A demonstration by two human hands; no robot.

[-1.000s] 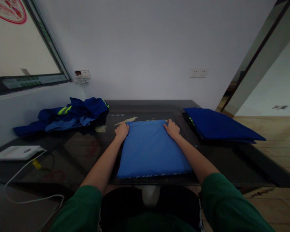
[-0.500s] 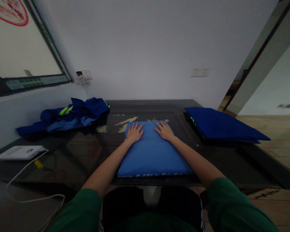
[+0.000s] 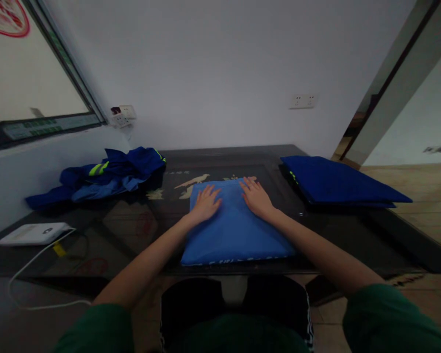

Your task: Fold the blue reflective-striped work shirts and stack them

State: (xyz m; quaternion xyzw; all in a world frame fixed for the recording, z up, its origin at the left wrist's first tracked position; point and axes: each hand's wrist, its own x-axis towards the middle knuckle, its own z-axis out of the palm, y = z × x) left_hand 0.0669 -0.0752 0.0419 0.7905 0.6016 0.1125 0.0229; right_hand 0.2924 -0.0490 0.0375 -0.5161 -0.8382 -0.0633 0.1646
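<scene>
A folded light blue cloth item [image 3: 235, 240] lies in front of me, its near edge close to the table's front edge and showing whitish marks. My left hand [image 3: 207, 202] rests on its far left part with fingers spread. On the far right part lies my right hand [image 3: 257, 197], its fingers stretched out near the far corner. Both palms face down and neither hand grips the cloth.
A dark table [image 3: 220, 157] with bird pictures stands against the wall. At left are a crumpled dark blue garment [image 3: 113, 171] with yellow-green stripes and a white device [image 3: 35, 234] with a cable. A folded dark blue garment [image 3: 338, 181] lies at right.
The view has tilted slightly. My right hand has shifted a little to the right over the cloth, and my left hand has slid slightly toward me. The elbows are spread wider.
</scene>
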